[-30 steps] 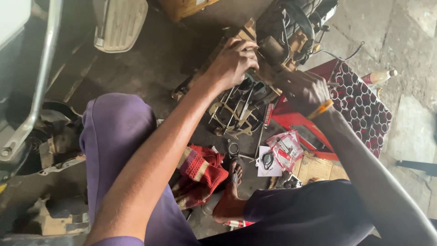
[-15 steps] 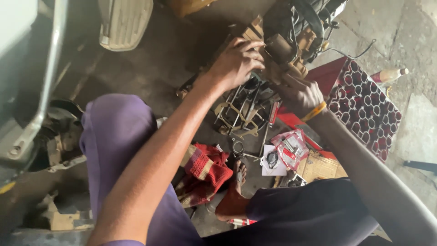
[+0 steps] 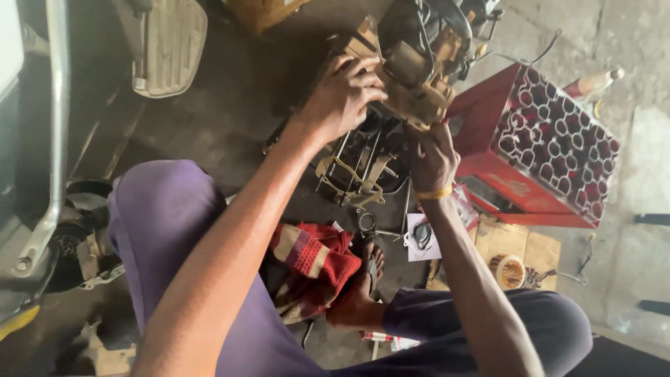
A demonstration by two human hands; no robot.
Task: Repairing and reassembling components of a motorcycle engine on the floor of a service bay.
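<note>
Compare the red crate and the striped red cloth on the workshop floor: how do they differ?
The red crate is rigid, tilted on its side, its honeycomb of cells showing; the striped cloth is soft, crumpled and flat on the floor. The crate lies right of the hands, the cloth beside the foot. Both are red.

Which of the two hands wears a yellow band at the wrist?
The right hand, gripping the engine part from below; the left hand has a bare wrist.

Both hands (image 3: 387, 126) on grimy engine part (image 3: 412, 70)

Single head-worn view, looking steeply down past the knees onto the hands and the oily floor (image 3: 230, 105), close in.
</note>
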